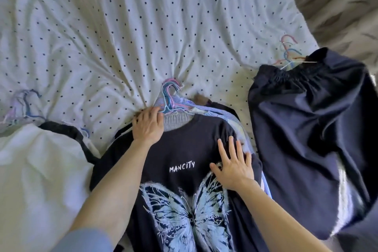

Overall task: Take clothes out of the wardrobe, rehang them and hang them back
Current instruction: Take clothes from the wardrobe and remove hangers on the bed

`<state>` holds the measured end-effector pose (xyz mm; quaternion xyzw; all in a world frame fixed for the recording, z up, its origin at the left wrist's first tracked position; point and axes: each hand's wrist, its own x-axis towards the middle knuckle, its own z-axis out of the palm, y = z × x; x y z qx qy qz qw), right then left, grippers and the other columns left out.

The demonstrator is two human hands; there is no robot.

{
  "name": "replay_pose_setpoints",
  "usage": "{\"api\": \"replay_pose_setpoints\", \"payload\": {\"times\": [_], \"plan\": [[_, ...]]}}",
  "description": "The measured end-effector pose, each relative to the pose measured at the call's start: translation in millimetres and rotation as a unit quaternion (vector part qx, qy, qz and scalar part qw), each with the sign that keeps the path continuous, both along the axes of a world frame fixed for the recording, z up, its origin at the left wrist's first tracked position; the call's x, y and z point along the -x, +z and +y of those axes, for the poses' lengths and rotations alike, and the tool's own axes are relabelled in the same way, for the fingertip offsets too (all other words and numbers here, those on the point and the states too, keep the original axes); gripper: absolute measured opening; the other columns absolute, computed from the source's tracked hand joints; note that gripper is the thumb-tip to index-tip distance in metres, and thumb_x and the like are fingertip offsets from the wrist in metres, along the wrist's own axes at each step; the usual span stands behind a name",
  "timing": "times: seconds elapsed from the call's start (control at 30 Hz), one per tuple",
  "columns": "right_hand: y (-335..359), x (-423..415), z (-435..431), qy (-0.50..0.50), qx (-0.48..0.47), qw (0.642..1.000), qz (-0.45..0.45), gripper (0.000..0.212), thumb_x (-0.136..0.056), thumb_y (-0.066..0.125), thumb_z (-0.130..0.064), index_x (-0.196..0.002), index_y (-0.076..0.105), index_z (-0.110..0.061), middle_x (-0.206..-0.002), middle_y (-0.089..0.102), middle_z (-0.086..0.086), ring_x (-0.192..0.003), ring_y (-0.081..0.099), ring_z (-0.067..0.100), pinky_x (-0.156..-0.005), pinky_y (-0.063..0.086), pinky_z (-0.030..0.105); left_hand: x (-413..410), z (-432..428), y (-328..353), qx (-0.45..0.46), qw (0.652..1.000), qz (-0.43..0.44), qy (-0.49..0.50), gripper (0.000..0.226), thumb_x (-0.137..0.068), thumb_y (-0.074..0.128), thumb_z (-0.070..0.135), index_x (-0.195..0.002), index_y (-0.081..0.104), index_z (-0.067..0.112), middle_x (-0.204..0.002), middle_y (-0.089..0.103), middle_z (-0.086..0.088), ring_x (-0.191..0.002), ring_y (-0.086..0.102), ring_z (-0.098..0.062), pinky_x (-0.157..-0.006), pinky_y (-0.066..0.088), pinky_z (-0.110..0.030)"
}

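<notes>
A: Which step do we have now?

B: The rehanging, we think. The black T-shirt (184, 149) lies on top of a stack on the bed (102, 26), toward 6 o'clock. Our right hand (233, 166) lies flat on it, fingers spread, holding nothing. Our left hand (148, 126) rests at the collar, touching the hanger hooks (169, 92); whether it pinches one, we cannot tell.

A: And next?

B: We should separate the shirt's own hook, because they are bunched together. A dark pile (306, 118) at 3 o'clock and a white pile (41, 170) at 9 o'clock crowd both sides.
</notes>
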<state>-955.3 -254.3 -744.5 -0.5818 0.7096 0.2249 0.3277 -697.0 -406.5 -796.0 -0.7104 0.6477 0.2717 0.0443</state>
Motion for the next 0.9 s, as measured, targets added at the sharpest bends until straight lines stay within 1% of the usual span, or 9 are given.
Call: {"api": "replay_pose_setpoints", "payload": {"times": [0.07,0.17,0.27,0.4,0.43,0.53,0.63,0.73,0.9], "plan": [[23.6,5.3,-2.2,0.014,-0.019,1.000,-0.016,0.075,-0.099,0.027,-0.063,-0.159,-0.009,-0.034,-0.168,-0.015,0.002,-0.154,-0.016,0.024,-0.122,-0.001,0.054,-2.3,-2.3,17.6,-0.052,0.998,-0.013,-0.012,0.048,-0.104,0.024,0.045,-0.150,0.030,0.032,-0.161,0.028,-0.004,-0.147,0.025,-0.026,-0.119,0.015,-0.054],[70.8,16.0,12.2,-0.008,-0.023,0.999,-0.049,0.065,-0.103,0.029,-0.055,-0.161,0.012,-0.030,-0.169,0.004,0.002,-0.156,-0.003,0.021,-0.124,0.006,0.048,0.0,17.1,58.8,-0.070,0.995,-0.045,-0.056,0.058,-0.103,0.030,0.047,-0.157,0.017,0.029,-0.166,0.013,-0.004,-0.151,0.015,-0.027,-0.120,0.016,-0.055],[127.1,33.5,51.9,-0.075,0.012,0.993,-0.088,0.056,-0.105,0.033,-0.047,-0.157,0.031,-0.027,-0.166,0.023,0.001,-0.155,0.010,0.019,-0.124,0.016,0.040,14.2,60.3,110.0,-0.111,0.989,-0.049,-0.090,0.063,-0.101,0.037,0.048,-0.157,0.019,0.026,-0.165,0.014,-0.002,-0.150,0.017,-0.027,-0.119,0.019,-0.054],[203.6,68.9,125.1,-0.148,0.128,0.974,-0.117,0.046,-0.104,0.040,-0.041,-0.148,0.045,-0.030,-0.155,0.044,-0.005,-0.149,0.025,0.013,-0.112,0.019,0.018,62.2,122.0,184.6,-0.131,0.980,-0.012,-0.149,0.065,-0.100,0.038,0.052,-0.157,0.021,0.027,-0.165,0.018,0.000,-0.150,0.019,-0.023,-0.119,0.021,-0.052],[222.5,78.1,145.7,-0.168,0.158,0.966,-0.118,0.046,-0.103,0.042,-0.041,-0.148,0.046,-0.032,-0.155,0.043,-0.008,-0.150,0.024,0.010,-0.112,0.018,0.016,79.9,137.8,203.9,-0.122,0.977,0.003,-0.173,0.065,-0.100,0.038,0.052,-0.157,0.022,0.027,-0.165,0.019,0.000,-0.150,0.020,-0.022,-0.119,0.022,-0.050],[276.4,107.8,213.2,-0.230,0.239,0.938,-0.104,0.046,-0.102,0.045,-0.046,-0.148,0.045,-0.038,-0.157,0.038,-0.015,-0.150,0.020,0.003,-0.117,0.022,0.022,140.6,188.7,263.1,-0.087,0.960,0.048,-0.262,0.064,-0.100,0.041,0.050,-0.157,0.024,0.026,-0.164,0.022,0.000,-0.149,0.023,-0.021,-0.118,0.025,-0.043],[322.2,134.9,295.5,-0.275,0.309,0.908,-0.074,0.045,-0.102,0.046,-0.047,-0.147,0.046,-0.040,-0.156,0.039,-0.018,-0.149,0.022,0.002,-0.116,0.021,0.021,204.5,247.3,314.3,-0.040,0.924,0.081,-0.372,0.064,-0.099,0.043,0.049,-0.156,0.026,0.027,-0.164,0.023,0.002,-0.150,0.021,-0.017,-0.120,0.022,-0.040],[355.7,156.6,386.1,-0.337,0.358,0.870,-0.021,0.046,-0.102,0.044,-0.051,-0.147,0.044,-0.042,-0.157,0.035,-0.020,-0.150,0.019,0.002,-0.114,0.013,0.016,271.3,306.0,356.8,0.023,0.871,0.087,-0.484,0.062,-0.099,0.044,0.049,-0.155,0.030,0.027,-0.163,0.026,0.003,-0.149,0.022,-0.015,-0.121,0.020,-0.038],[394.4,174.2,539.8,-0.451,0.412,0.787,0.080,0.046,-0.103,0.044,-0.046,-0.148,0.046,-0.036,-0.158,0.035,-0.014,-0.151,0.019,0.006,-0.125,0.016,0.032,377.4,422.9,413.7,0.117,0.750,0.143,-0.635,0.053,-0.097,0.051,0.045,-0.147,0.046,0.027,-0.147,0.050,0.005,-0.140,0.039,-0.015,-0.115,0.029,-0.033]]}}
